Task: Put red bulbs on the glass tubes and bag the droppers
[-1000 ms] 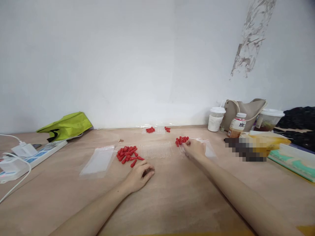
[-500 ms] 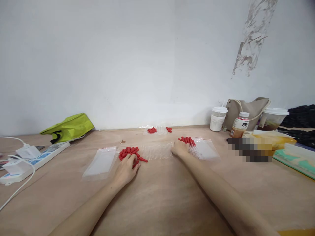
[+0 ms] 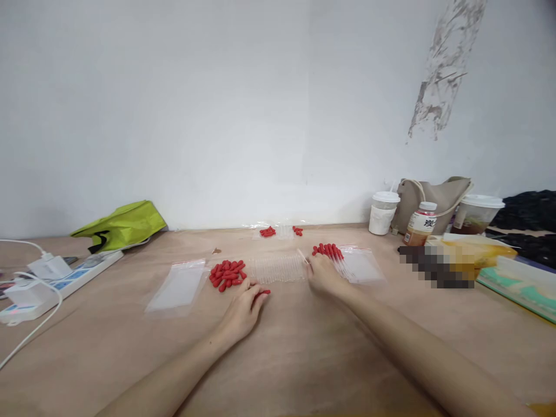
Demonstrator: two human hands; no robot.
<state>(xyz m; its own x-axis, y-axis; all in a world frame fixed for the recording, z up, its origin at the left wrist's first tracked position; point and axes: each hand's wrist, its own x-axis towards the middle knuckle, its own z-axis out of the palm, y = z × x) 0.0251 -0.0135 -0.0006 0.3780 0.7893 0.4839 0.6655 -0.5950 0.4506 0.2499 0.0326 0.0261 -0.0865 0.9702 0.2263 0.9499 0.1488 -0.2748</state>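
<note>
My left hand pinches a red rubber bulb, just in front of a loose pile of red bulbs. Between the fingertips of my right hand is a thin clear tube, tilted up to the left. A row of similar clear tubes lies side by side on the table between my hands. Just beyond the right hand lie several red-bulbed droppers, their clear stems pointing towards me. The two hands are apart.
Flat clear zip bags lie to the left and right. More bulbs and tubes rest on plastic film by the wall. A power strip and green bag stand left; cups, a bottle and a grey bag right.
My left hand has moved right and nearer, out of the pile, with a red bulb. My right hand has lifted one clear tube from the row's right end.
</note>
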